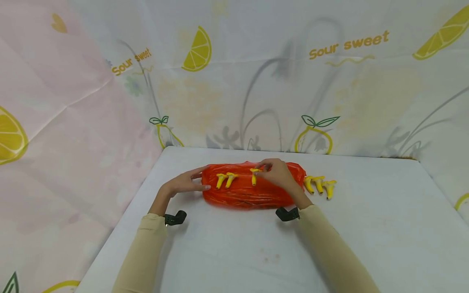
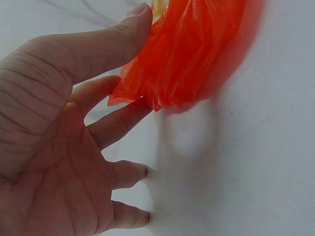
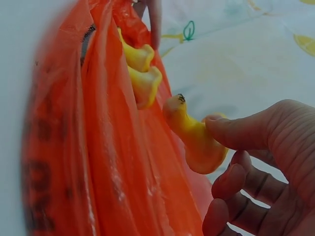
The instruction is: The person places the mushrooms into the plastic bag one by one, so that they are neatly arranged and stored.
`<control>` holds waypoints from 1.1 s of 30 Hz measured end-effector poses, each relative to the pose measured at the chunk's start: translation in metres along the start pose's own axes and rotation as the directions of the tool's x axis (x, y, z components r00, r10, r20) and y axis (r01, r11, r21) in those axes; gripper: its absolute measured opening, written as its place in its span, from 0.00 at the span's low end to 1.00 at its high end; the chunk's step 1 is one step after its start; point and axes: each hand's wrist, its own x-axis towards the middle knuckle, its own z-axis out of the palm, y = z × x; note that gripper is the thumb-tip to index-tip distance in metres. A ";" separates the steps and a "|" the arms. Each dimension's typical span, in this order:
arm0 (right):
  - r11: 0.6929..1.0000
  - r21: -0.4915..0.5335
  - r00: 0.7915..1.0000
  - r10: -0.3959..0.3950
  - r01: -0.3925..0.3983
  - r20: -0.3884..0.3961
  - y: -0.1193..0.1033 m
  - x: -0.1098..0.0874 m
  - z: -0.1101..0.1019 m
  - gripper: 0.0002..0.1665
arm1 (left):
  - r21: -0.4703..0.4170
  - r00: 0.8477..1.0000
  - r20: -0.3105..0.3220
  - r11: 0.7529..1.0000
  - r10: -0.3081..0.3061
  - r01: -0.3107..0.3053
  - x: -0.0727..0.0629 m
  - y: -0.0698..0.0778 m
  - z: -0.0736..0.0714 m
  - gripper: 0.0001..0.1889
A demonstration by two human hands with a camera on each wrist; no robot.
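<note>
A red plastic bag point(image 1: 249, 193) lies crosswise on the white table. Over it, my right hand point(image 1: 276, 173) pinches a yellow chanterelle-like mushroom point(image 3: 197, 140) between thumb and fingertips, its dark-tipped stem pointing away from the palm. Two more such mushrooms point(image 1: 220, 180) lie side by side on the bag's left part. At the bag's left end, my left hand point(image 1: 183, 182) holds the crinkled edge, thumb on one side and the first two fingers on the other; its remaining fingers stand spread apart in the left wrist view.
Three yellow mushrooms point(image 1: 318, 185) lie close together just beyond the bag's right end. The white table point(image 1: 227, 248) ends at the back against a patterned cloth point(image 1: 234, 89) with lemon drawings. Dark lettering shows on the bag's side in the right wrist view.
</note>
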 end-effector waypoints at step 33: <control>0.996 -0.030 0.996 0.083 -0.085 -0.037 -0.022 0.015 0.046 0.14 | 0.002 1.000 0.006 1.000 0.001 -0.001 0.002 -0.002 0.000 0.48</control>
